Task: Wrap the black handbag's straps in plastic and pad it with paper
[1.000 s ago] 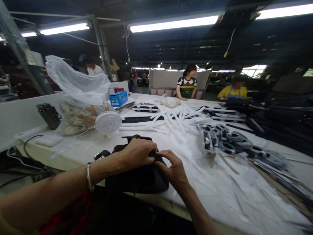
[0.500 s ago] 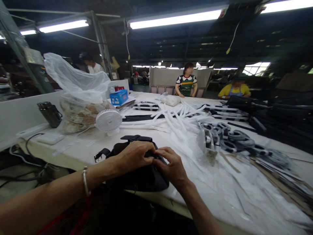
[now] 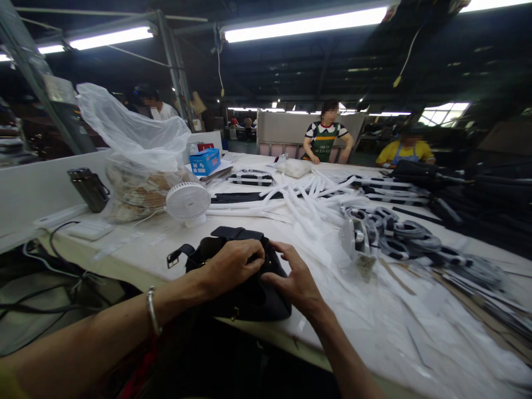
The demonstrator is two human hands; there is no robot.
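Observation:
A black handbag lies at the table's near edge, with a flap at its top and a metal buckle on a strap at its left. My left hand is closed on the bag's upper part, its fingers curled over the edge; what exactly they pinch is hidden. Around the right side of the bag is my right hand, thumb on the near face and fingers over the top, with black material between them. A small gold-coloured fitting shows low on the bag.
Beyond the bag stand a white fan, a plastic sack, a dark flask and a blue box. White strips and grey coils spread to the right. A co-worker stands across the table.
My right thumb and fingers have spread apart and shifted slightly away from my left hand. My left hand stays on the bag. The co-worker across has leaned and moved an arm outward.

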